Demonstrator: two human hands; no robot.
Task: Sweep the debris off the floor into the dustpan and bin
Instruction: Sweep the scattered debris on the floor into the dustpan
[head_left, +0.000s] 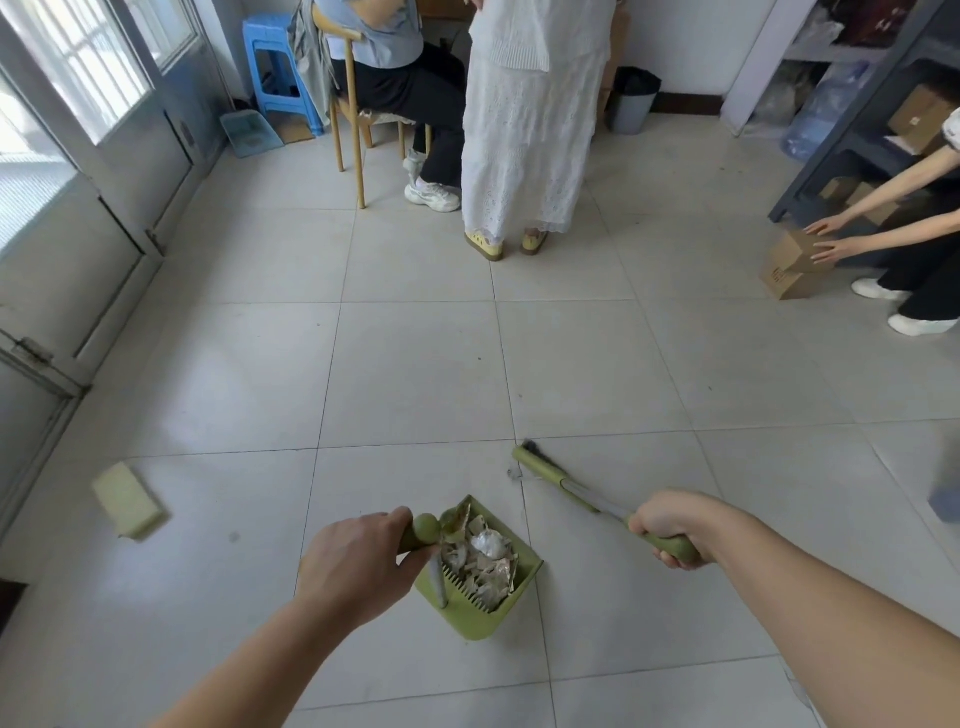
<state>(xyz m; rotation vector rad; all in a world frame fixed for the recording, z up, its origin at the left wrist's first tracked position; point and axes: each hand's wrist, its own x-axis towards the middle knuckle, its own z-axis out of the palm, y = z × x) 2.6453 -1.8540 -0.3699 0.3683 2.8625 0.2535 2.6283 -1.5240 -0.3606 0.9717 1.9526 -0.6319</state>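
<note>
My left hand (358, 561) grips the green handle of the green dustpan (519, 587), which hangs just above the tiled floor in the lower middle. Crumpled paper and foil scraps (483, 556) fill the pan. My right hand (670, 525) grips the green handle of the broom (550, 475). The broom's head points up and left, with dark bristles at its far tip touching the floor. A small pale scrap (514, 474) lies on the floor beside the broom head. A grey bin (631, 106) stands against the far wall.
A yellow sponge block (130, 501) lies on the floor at left. A seated person on a wooden chair (353, 130) and a standing person in a white skirt (524, 130) are ahead. At right a person's hands touch cardboard boxes (792, 265) by grey shelving. A blue stool (280, 67) and a second dustpan (249, 132) stand far left.
</note>
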